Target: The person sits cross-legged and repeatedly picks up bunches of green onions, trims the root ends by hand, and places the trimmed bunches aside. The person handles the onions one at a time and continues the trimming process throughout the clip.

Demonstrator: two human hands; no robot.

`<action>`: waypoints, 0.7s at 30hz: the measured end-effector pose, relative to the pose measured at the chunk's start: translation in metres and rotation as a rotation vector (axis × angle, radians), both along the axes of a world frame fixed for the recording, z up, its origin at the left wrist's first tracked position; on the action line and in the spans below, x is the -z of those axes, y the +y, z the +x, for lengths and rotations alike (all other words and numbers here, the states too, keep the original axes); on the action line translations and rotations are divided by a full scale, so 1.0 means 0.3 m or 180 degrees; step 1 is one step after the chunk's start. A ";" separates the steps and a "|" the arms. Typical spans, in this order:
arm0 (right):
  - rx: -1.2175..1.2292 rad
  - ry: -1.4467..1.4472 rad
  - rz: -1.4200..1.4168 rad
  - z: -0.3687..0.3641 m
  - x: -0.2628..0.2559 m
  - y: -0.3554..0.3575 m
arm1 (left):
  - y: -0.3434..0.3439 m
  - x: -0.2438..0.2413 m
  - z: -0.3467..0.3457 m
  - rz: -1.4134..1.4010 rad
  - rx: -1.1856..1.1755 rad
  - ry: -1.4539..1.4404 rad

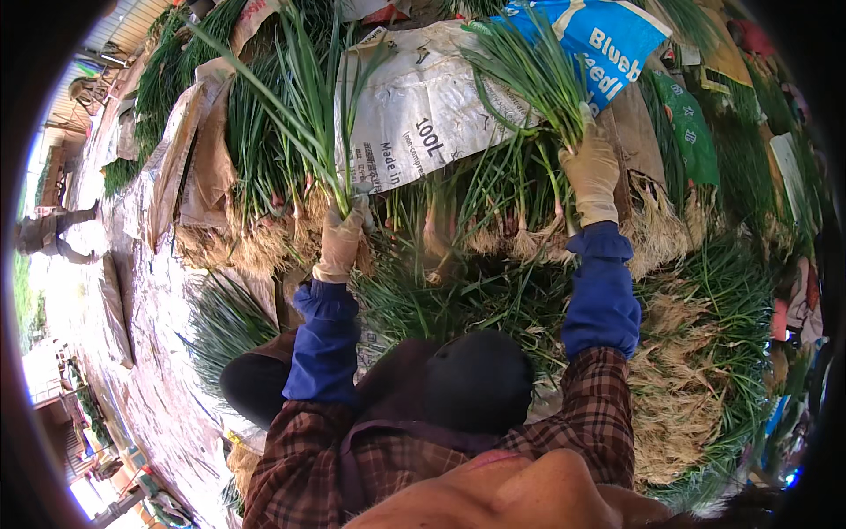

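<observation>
My left hand, in a thin pale glove, grips the lower stems of a few leafy green garlic or onion plants. Their long leaves fan upward past the left edge of a white printed sack. In the same kind of glove, my right hand is closed around a bunch of such plants, its leaves leaning up and left over the sack. Below the sack, a row of rooted plants lies between my hands. Roots of more plants spread left of my left hand.
A blue sack and a green sack cover plants beyond my right hand. At right lies a large heap of pale roots. Loose green leaves lie before my knees. Another person's legs show far left, near brown sacking.
</observation>
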State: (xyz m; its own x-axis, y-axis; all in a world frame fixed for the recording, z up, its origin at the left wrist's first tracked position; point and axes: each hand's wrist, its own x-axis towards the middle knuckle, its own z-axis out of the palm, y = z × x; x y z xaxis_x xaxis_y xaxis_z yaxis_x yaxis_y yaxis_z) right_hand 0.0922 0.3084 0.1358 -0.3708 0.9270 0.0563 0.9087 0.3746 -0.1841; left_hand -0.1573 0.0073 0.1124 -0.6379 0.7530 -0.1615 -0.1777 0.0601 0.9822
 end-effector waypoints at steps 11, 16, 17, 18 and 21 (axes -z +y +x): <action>-0.2566 0.0563 -0.3423 -0.048 0.152 -0.288 | -0.016 0.147 -0.077 -0.0123 -0.0565 -0.1340; -0.0015 0.1901 -0.1167 0.040 0.010 -0.053 | -0.127 0.339 -0.176 0.0298 -0.0191 -0.2823; -0.0018 0.2107 -0.0409 0.038 0.028 0.019 | -0.109 0.336 -0.150 0.0418 -0.0133 -0.2991; -0.0014 0.2268 0.0366 0.052 0.060 0.085 | -0.074 0.316 -0.116 0.0376 0.0022 -0.2946; -0.0346 -0.0274 -0.0661 0.064 0.231 0.214 | -0.017 0.285 -0.054 0.0751 0.0403 -0.2849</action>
